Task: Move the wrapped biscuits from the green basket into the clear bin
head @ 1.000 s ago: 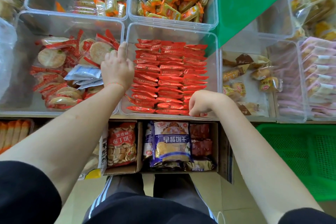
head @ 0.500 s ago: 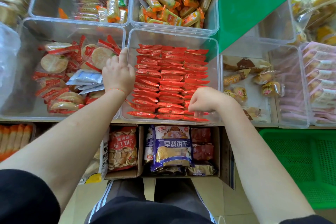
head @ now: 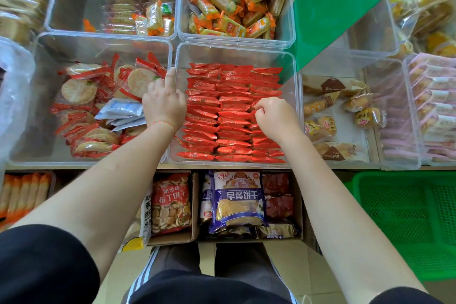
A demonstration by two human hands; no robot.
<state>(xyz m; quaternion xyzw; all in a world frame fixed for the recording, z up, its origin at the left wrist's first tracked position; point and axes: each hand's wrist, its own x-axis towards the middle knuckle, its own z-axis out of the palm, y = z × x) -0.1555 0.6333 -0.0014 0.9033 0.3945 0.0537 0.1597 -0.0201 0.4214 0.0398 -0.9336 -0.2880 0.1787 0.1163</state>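
Head view: clear bin [head: 294, 106] is set on the shelf, wrapped biscuits [head: 222, 111] laid inside in three tidy rows, presumably so more can be fitted; left hand [head: 164, 103] is rested on the bin's left wall, forefinger stretched along the rim, other fingers curled, likely to steady it; right hand [head: 275, 117] is curled over the right-hand row, seemingly pinching a red wrapper for straightening; green basket [head: 404, 224], low right, is seen holding nothing.
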